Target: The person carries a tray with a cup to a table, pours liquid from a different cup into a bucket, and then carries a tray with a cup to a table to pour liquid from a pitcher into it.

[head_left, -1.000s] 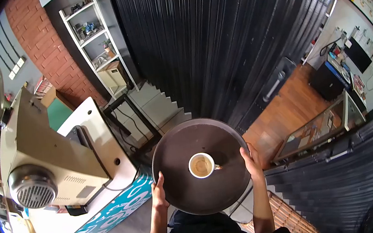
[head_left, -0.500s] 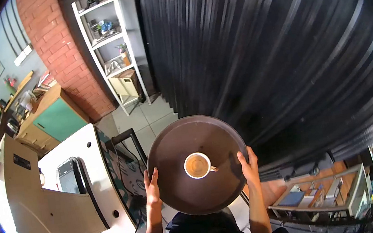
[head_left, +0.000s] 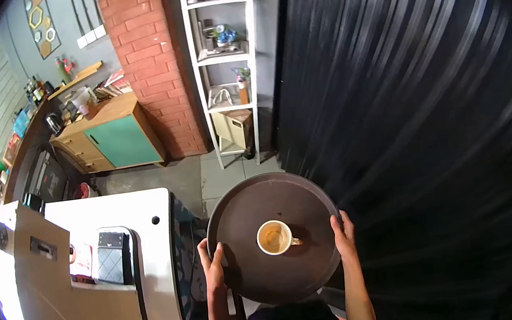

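Your left hand (head_left: 213, 266) is closed on the round tray (head_left: 243, 209) at its rim at 9 o'clock. The cup (head_left: 274, 237) stands near the tray's middle, between your hands. Your right hand (head_left: 344, 238) clasps the rim at 3 o'clock.

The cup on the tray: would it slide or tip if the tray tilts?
Probably slide: the cup stands loose on the smooth-looking tray, nothing bracing it. Tipping seems less likely; it looks squat and wide-mouthed. It looks ceramic, so likely fragile, and its liquid could slosh. The left hand and right hand grip opposite rims.
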### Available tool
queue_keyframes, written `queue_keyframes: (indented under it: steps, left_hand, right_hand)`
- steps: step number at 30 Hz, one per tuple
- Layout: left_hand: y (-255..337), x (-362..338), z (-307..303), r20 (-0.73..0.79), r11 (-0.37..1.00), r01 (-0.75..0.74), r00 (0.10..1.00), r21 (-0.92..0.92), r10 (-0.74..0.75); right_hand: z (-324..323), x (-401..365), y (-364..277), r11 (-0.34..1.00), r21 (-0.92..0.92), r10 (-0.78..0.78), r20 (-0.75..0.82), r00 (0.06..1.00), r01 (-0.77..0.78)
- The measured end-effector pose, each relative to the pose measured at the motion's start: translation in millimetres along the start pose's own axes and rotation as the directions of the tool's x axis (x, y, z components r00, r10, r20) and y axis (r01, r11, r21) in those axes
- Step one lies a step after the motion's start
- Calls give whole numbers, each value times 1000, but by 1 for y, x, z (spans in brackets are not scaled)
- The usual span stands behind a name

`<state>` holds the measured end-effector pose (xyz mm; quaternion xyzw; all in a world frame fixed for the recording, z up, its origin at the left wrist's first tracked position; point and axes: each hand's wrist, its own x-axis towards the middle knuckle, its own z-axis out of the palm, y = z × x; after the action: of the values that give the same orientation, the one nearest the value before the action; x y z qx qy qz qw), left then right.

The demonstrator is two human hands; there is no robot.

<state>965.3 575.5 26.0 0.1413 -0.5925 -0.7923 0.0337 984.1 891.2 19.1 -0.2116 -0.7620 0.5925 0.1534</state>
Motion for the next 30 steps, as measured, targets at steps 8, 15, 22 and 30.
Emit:
queue_keyframes:
  steps: [8,15,22,30]
  left_hand:
    - [-7,92,35,-193,996,4,981,-87,-21]
    - [16,169,73,-261,996,-63,964,-57,47]
    - [24,236,91,-374,997,-69,925,22,72]
    - [36,324,82,-477,999,-36,878,-4,30]
  right_hand:
    - [76,143,-13,962,203,-211,147,966,179]
    - [116,238,-40,964,235,-176,216,961,124]
    - [162,315,-50,987,144,-112,299,948,71]
    - [256,402,-64,992,125,-82,485,871,23]
